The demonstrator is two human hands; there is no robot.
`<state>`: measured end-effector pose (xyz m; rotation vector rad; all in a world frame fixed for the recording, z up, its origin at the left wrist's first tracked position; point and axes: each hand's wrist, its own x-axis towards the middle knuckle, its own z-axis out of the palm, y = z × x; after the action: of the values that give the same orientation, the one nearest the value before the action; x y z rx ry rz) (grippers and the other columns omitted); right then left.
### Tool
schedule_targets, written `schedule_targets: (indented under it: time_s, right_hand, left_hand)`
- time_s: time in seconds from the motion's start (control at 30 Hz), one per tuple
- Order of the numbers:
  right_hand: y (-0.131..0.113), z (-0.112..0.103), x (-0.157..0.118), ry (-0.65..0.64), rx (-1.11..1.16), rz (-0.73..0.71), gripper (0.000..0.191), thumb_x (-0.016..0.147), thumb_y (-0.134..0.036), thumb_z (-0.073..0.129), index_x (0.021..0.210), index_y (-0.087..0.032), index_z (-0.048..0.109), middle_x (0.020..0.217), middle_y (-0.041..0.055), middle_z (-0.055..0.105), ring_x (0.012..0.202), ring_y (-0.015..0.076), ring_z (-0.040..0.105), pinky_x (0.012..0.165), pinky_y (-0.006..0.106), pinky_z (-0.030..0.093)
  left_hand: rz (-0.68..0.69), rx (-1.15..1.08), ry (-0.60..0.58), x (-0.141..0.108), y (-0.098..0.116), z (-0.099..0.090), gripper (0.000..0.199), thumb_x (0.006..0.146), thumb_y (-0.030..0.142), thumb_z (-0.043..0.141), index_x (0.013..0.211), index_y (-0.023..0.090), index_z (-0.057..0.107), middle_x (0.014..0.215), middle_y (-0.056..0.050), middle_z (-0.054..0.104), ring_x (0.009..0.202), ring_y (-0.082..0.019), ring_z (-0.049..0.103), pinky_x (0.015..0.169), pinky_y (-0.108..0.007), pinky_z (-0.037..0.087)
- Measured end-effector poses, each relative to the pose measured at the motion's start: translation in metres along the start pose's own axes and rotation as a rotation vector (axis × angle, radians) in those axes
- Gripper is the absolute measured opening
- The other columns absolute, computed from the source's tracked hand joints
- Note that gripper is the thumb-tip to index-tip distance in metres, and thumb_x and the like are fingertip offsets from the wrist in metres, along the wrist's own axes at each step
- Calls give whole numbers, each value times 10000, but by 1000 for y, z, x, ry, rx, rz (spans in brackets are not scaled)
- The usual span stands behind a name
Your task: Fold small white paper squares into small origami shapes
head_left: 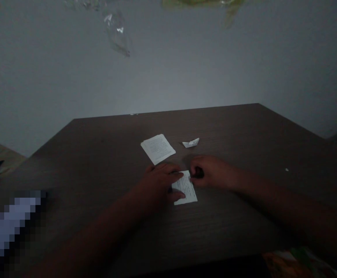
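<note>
A small printed sheet of paper (188,189) lies on the dark table between my hands. My left hand (162,181) rests over its left side, fingers apart, with thumb and fingertips on the paper. At the sheet's upper right edge is my right hand (207,172), its fingers curled and the thumb and fingertips near the paper's edge; whether they pinch it is hard to see. Behind my left hand lies a stack of printed sheets (158,148). A small folded paper boat (190,143) sits beyond my right hand.
The wooden table (104,146) reaches back to a pale wall (185,65). A blurred-out rectangular object (9,227) lies at the left front. A tiny white scrap (287,169) is at the right. Colourful fabric (295,262) shows below the front edge.
</note>
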<state>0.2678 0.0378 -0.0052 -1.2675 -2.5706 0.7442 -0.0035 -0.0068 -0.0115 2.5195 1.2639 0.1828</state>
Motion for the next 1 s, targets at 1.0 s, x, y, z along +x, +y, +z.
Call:
schedule_targets:
  time_s: [1.0]
  right_hand:
    - [-34,-4,-24,-132,12,-43,338,769,-217,1006,755,-270,672,846,7,771,785,237,699,719,365,481]
  left_hand:
    - [0,-32,-36,-2,4,-10,585,1022,312,953,1601,334,871,1751,-149,781,1640,-477,710,1359,-709,552]
